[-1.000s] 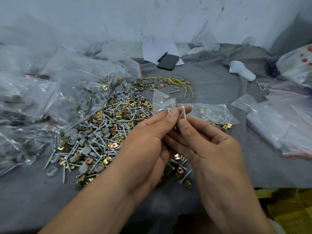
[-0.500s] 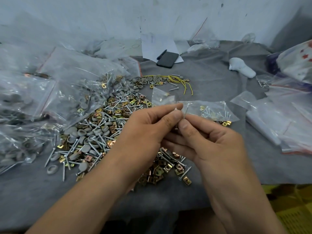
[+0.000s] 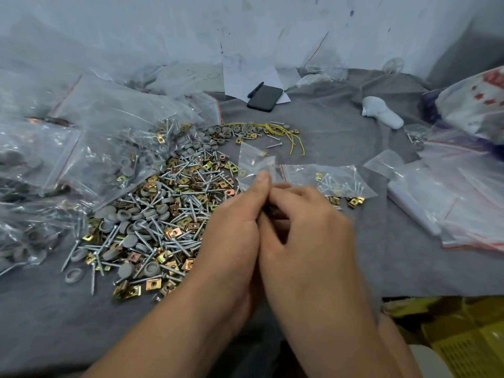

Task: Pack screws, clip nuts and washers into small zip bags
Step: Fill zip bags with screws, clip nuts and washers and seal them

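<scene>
A loose pile of silver screws, brass clip nuts and grey washers lies on the grey cloth. My left hand and my right hand are pressed together just right of the pile, backs up and fingers curled inward. The screws they held a moment ago are hidden between them. Right behind my left thumb lies a small zip bag with a few clip nuts in it. A second small zip bag, holding screws and clip nuts, lies flat behind my right hand.
Large plastic bags of washers and screws crowd the left side. A stack of zip bags lies at the right. Behind are a black phone, yellow wires and a white object. A yellow crate sits below the table's front edge.
Both hands have dropped and rolled backs-up, closing over the screws, whose tips showed above the fingers before. The right hand is motion-blurred.
</scene>
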Available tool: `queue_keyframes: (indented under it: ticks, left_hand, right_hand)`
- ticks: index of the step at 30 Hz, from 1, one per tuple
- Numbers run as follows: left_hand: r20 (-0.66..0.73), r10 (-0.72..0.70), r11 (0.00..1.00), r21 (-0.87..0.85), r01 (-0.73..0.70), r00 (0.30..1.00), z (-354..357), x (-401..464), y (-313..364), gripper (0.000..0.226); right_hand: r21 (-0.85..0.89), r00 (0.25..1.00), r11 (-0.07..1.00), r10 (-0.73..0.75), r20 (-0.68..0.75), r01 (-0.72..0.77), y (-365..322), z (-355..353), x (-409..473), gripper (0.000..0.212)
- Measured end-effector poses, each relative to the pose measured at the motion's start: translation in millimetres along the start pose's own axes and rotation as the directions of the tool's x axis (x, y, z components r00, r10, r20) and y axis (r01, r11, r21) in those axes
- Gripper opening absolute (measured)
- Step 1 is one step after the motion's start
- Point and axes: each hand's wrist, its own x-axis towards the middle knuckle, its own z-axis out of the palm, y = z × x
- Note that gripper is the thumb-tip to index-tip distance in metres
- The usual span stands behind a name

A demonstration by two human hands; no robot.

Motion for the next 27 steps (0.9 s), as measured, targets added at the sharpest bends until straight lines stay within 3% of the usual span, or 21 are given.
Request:
queue_keyframes:
  ticks: [3,5,7,9,12,14,16,19,22,27]
  left_hand:
    - [-0.154,0.054,0.998,-0.003,-0.056,0.987,-8,6,10,0.043]
    - [-0.169,-0.001,0.997,-0.075,-0.012,0.986,-12,8,17,0.046]
    - [-0.12,-0.051,0.979,-0.201,0.026,0.992,-12,7,24,0.046]
    - [-0.056,-0.036,0.95,-0.312,0.017,0.998,-11,5,30,0.043]
    - [0.067,0.021,0.888,-0.459,0.012,0.998,-14,2,35,0.041]
    - [0.143,0.058,0.86,-0.51,0.023,0.988,-16,-1,37,0.051]
    - [0.196,0.086,0.845,-0.534,0.033,0.977,-16,-2,37,0.058]
    - [0.251,0.1,0.829,-0.557,0.059,0.963,-15,-2,35,0.06]
    - [0.269,0.098,0.835,-0.547,0.068,0.958,-14,-2,34,0.051]
    - [0.243,0.082,0.877,-0.478,0.046,0.966,-13,1,33,0.045]
  right_hand:
    - [0.364,0.942,0.92,0.018,0.335,-0.147,7,-4,1,0.037]
    - [0.474,0.89,0.854,-0.028,0.455,-0.216,13,-10,-2,0.047]
    - [0.504,0.901,0.848,-0.079,0.426,-0.164,19,-19,-2,0.047]
    - [0.601,0.948,0.791,-0.093,0.304,-0.115,24,-31,4,0.037]
    - [0.66,0.991,0.74,0.093,0.096,-0.133,43,-50,17,0.022]
    - [0.486,0.971,0.844,0.234,0.047,-0.227,62,-57,22,0.023]
    - [0.134,0.954,0.945,0.29,0.078,-0.298,78,-60,20,0.019]
    - [-0.275,0.928,0.925,0.318,0.192,-0.26,81,-61,17,0.02]
    - [-0.421,0.907,0.878,0.347,0.24,-0.225,76,-59,17,0.027]
    - [-0.496,0.913,0.843,0.35,0.208,-0.21,70,-58,15,0.03]
